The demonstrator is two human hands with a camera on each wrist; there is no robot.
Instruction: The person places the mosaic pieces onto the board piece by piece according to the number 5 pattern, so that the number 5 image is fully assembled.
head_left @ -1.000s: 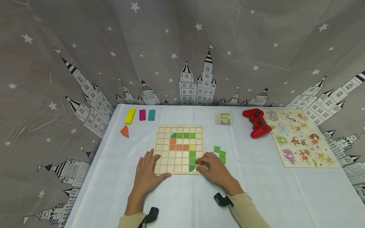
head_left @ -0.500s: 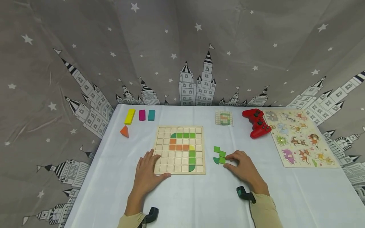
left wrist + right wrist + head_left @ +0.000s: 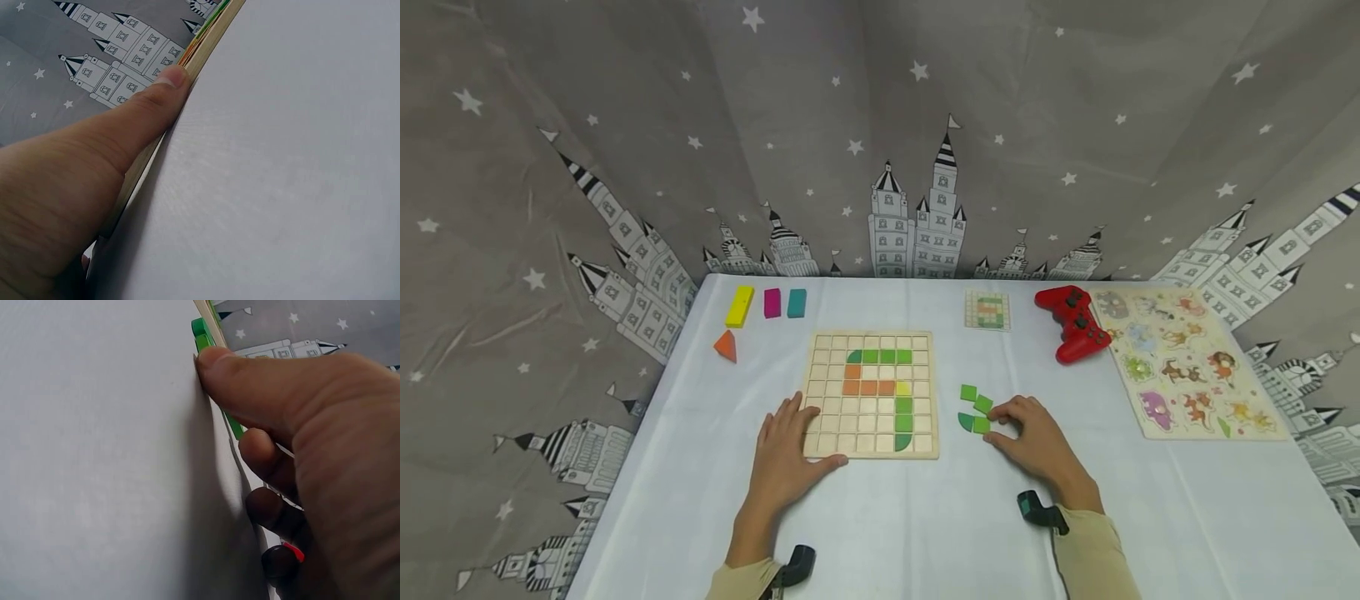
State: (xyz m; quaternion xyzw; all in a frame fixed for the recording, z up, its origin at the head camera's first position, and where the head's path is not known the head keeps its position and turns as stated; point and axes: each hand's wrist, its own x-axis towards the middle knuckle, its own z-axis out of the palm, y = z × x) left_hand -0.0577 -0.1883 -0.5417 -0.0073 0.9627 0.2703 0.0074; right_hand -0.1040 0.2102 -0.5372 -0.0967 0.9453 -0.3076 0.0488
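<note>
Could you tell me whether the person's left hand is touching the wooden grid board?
Touching. In the head view the left hand lies flat on the wooden grid board at its near left corner; the left wrist view shows the thumb pressed along its edge.

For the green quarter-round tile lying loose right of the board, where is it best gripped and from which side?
Probably pinch the green quarter-round tile from above across its straight right edge and curved left side. It lies flat beside a green square tile, which the right hand already touches.

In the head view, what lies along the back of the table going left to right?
Yellow block → pink block → teal block → small pattern card → red game controller → animal puzzle board.
</note>
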